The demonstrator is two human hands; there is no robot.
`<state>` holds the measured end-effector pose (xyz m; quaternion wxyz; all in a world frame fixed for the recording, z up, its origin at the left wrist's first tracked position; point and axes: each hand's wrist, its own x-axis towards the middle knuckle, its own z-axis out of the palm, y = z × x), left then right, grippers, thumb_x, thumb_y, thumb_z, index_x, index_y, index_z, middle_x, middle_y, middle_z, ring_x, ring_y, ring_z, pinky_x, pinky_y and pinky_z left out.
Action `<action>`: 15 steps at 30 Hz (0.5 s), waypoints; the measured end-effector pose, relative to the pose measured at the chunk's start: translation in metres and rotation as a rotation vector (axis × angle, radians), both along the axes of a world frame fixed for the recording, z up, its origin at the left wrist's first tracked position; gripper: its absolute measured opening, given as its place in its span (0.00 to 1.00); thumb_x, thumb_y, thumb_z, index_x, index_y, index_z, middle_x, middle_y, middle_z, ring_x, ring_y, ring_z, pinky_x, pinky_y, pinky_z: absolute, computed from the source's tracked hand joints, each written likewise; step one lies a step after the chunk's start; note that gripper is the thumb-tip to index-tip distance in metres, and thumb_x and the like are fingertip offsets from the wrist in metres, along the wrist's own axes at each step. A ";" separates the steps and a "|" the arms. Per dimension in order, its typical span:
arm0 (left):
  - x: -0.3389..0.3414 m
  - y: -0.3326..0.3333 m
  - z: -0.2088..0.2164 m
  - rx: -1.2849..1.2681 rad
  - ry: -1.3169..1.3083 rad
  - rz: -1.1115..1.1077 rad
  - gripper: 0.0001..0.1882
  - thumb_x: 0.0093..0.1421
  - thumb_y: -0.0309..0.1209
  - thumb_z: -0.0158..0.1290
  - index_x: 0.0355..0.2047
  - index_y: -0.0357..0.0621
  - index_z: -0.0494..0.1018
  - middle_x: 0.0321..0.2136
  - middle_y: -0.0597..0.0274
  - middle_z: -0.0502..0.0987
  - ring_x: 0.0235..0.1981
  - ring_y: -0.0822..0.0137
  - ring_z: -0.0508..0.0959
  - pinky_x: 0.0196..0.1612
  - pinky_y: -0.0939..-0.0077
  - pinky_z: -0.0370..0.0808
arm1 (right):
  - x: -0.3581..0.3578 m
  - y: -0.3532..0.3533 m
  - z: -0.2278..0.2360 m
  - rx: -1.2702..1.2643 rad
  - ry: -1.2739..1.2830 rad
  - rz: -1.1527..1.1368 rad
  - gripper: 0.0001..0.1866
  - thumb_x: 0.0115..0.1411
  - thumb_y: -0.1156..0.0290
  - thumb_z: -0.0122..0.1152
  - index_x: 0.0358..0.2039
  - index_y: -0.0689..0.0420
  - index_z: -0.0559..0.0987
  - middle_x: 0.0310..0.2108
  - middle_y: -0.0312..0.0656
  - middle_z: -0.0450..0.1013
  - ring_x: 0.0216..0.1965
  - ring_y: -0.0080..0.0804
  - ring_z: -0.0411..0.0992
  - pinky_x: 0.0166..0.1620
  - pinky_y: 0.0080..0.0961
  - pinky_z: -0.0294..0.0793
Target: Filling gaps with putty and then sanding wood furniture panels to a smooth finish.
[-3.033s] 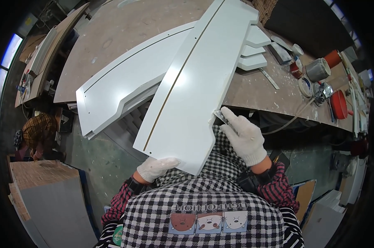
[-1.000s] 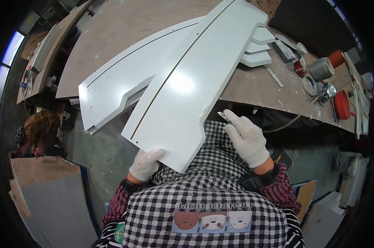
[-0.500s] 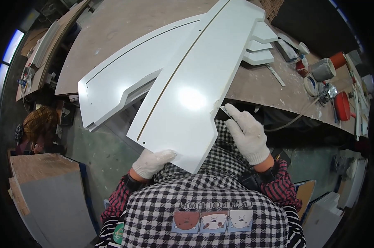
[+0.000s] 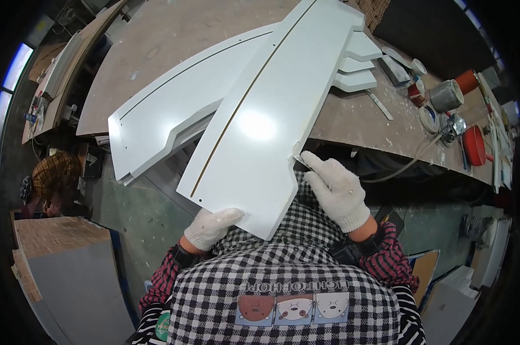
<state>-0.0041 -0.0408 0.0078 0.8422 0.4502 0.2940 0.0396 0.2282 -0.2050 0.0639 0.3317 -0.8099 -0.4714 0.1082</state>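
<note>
Left hand [image 4: 214, 229] gripping the grooved panel [image 4: 249, 167], right hand [image 4: 337, 192] pinching a blade [image 4: 299, 159], I likely scraped its edge, needing steadiness next.

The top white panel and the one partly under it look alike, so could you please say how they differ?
The left hand grips the top panel; the lower panel is untouched. The top panel lies uppermost; the lower panel is partly covered. Both are white and slotted lengthwise.

Glossy white panel [image 4: 254, 126], dark-grooved lengthwise, set aslant, near end overhanging workbench [image 4: 363, 123]; thin tool [image 4: 300, 160], partly hidden, just off workbench's front edge.
</note>
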 end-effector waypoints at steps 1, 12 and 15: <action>0.000 0.000 -0.001 0.001 0.000 0.000 0.11 0.57 0.25 0.56 0.40 0.32 0.75 0.37 0.57 0.78 0.39 0.68 0.77 0.44 0.78 0.73 | 0.000 0.000 0.000 -0.003 -0.010 0.014 0.18 0.58 0.66 0.56 0.51 0.47 0.74 0.25 0.42 0.69 0.27 0.38 0.71 0.30 0.30 0.71; 0.007 0.000 -0.002 -0.053 -0.171 0.000 0.18 0.57 0.25 0.55 0.48 0.35 0.70 0.43 0.56 0.75 0.43 0.67 0.75 0.48 0.74 0.72 | 0.002 -0.002 0.011 -0.148 -0.145 0.193 0.18 0.59 0.66 0.54 0.51 0.43 0.72 0.23 0.39 0.68 0.25 0.35 0.70 0.27 0.29 0.70; 0.004 0.001 -0.008 0.015 -0.138 -0.012 0.16 0.58 0.25 0.55 0.46 0.34 0.71 0.41 0.57 0.76 0.41 0.68 0.75 0.46 0.76 0.72 | 0.003 0.001 0.015 -0.126 -0.139 0.197 0.18 0.59 0.65 0.54 0.51 0.44 0.73 0.22 0.39 0.68 0.25 0.35 0.70 0.27 0.29 0.70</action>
